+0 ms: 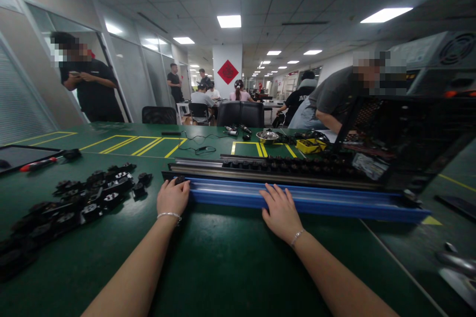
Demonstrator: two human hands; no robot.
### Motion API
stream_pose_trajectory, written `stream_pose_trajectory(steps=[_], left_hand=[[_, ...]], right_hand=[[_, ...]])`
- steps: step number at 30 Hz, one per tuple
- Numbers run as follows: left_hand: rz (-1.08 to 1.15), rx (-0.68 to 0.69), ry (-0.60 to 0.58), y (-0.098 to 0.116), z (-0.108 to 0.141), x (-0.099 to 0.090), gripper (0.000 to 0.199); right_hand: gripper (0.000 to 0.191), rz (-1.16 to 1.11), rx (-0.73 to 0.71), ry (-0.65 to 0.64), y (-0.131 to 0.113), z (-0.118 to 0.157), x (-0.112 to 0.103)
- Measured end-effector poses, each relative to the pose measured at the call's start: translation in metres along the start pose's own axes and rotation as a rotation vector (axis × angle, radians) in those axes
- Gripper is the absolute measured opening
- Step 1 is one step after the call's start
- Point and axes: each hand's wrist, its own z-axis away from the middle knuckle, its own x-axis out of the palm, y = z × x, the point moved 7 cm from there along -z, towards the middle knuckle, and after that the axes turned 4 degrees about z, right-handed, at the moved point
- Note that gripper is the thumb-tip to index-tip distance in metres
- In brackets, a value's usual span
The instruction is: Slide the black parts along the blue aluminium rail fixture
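A long blue rail-like channel (230, 193) lies across the green table (223, 267), with a bright metallic strip along its inside. At its left end, my left hand (173, 198) is closed around a small black piece (179, 180), partly hidden by the fingers. My right hand (281, 213) rests on the near side of the channel around its middle, fingers spread over the edge. At the channel's right end sits another dark fitting (409, 197). Right behind the blue channel lie dark metal rails (238, 172) and a row of black parts (316, 164).
Several black wheel-like parts (92, 198) are heaped on the left. A red-handled tool (39, 164), a metal bowl (267, 136) and a yellow tray (311, 145) also lie on the table. An opened computer case (405, 143) stands at right, where another person (330, 94) leans over.
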Motion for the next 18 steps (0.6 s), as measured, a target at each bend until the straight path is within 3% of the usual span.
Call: stream_pose_trajectory(steps=[18], left_hand=[[0.060,-0.077,0.032,-0.014,-0.003,-0.004,0.040]], right_hand=[[0.045,-0.003,0.002,0.001,0.000,0.000,0.000]])
